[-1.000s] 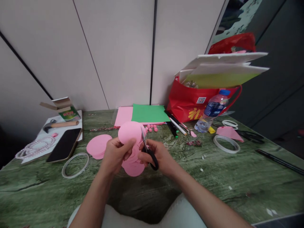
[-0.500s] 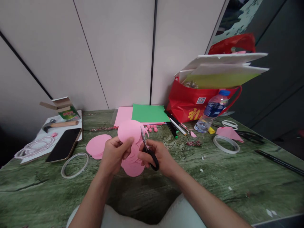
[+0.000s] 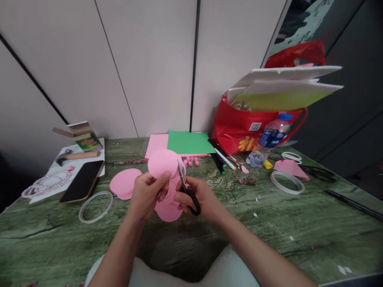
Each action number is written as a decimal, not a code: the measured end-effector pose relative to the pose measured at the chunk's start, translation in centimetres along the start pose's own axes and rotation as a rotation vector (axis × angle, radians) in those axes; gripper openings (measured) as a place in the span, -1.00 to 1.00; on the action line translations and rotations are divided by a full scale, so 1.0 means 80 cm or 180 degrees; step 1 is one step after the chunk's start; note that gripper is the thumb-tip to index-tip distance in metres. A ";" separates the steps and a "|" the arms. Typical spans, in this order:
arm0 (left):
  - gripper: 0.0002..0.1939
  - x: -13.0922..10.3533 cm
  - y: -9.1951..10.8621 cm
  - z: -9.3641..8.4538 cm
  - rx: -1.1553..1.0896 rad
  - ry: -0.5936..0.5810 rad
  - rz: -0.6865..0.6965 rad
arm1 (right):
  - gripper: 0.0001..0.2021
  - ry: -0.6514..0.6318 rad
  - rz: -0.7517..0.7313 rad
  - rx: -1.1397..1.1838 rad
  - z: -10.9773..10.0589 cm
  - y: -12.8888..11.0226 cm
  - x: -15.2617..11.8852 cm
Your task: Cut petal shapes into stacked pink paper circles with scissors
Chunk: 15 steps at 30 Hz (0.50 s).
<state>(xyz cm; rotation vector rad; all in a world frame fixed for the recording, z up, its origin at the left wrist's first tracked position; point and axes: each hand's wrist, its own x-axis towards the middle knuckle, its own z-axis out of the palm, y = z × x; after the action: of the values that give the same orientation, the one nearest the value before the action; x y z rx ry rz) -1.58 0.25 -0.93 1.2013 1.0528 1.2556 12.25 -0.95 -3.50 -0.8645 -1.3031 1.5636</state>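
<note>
My left hand (image 3: 151,190) pinches a round piece of pink paper (image 3: 162,163) and holds it up above the table. My right hand (image 3: 193,195) is wrapped round black-handled scissors (image 3: 182,174), whose blades lie at the paper's right edge, where a thin curved strip is partly cut. Beneath both hands, several pink paper circles (image 3: 169,213) lie on the table, partly hidden by my fingers. Left of my left hand rests another stack of pink circles (image 3: 125,183).
Green paper (image 3: 190,142), small pink balls (image 3: 191,161) and pens (image 3: 226,158) lie behind my hands. At right stand a red bag (image 3: 227,127) and a water bottle (image 3: 269,141), with a tape roll (image 3: 287,182) nearby. Phone (image 3: 83,181), hammer (image 3: 80,155) and another tape roll (image 3: 96,207) lie left.
The curved strip at the paper's right edge looks slightly different beside the scissor blades. Both hands keep their holds, and the whole view has shifted slightly.
</note>
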 end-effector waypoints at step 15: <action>-0.74 0.001 -0.002 -0.004 0.0142 -0.0001 -0.0051 | -0.60 0.0079 -0.0042 -0.0007 -0.002 -0.001 0.002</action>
<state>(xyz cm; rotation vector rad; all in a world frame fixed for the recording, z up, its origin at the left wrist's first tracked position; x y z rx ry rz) -1.85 0.38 -1.08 1.2246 1.0932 1.2253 12.39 -0.77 -3.43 -0.8724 -1.2907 1.5367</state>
